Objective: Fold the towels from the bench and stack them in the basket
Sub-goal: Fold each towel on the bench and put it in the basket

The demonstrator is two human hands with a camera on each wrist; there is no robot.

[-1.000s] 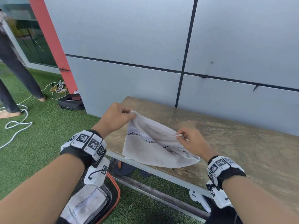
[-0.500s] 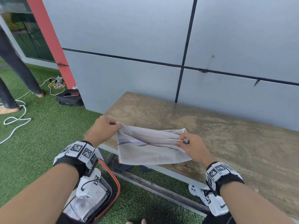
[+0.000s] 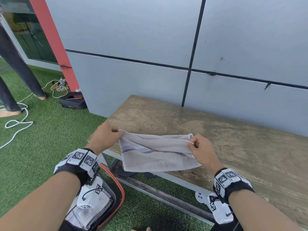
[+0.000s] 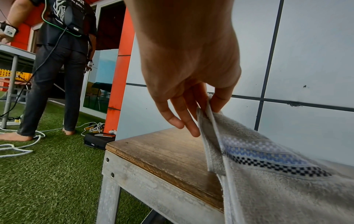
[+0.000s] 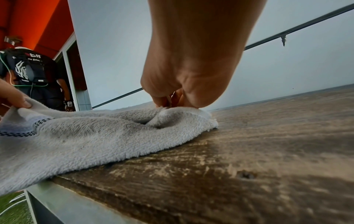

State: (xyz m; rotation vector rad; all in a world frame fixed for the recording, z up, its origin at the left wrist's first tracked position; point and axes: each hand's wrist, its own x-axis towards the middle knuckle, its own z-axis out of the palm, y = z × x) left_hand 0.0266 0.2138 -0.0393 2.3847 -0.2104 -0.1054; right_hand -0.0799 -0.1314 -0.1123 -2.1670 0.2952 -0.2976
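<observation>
Stretching along the front edge of the bench, near its left corner, the towel is lying with its long axis running left to right between my hands, its near half drooping over that edge. I am pinching its left end with my left hand, thumb and forefinger clamped on the doubled hem while the other fingers hang loose. I am nipping the right end with my right hand, fingers curled tight on the corner, low to the wood. Each hand is sitting at its own end, so the next fold, I judge, is turning on bringing one end across to the other. The basket is waiting below my left wrist, by the left corner.
</observation>
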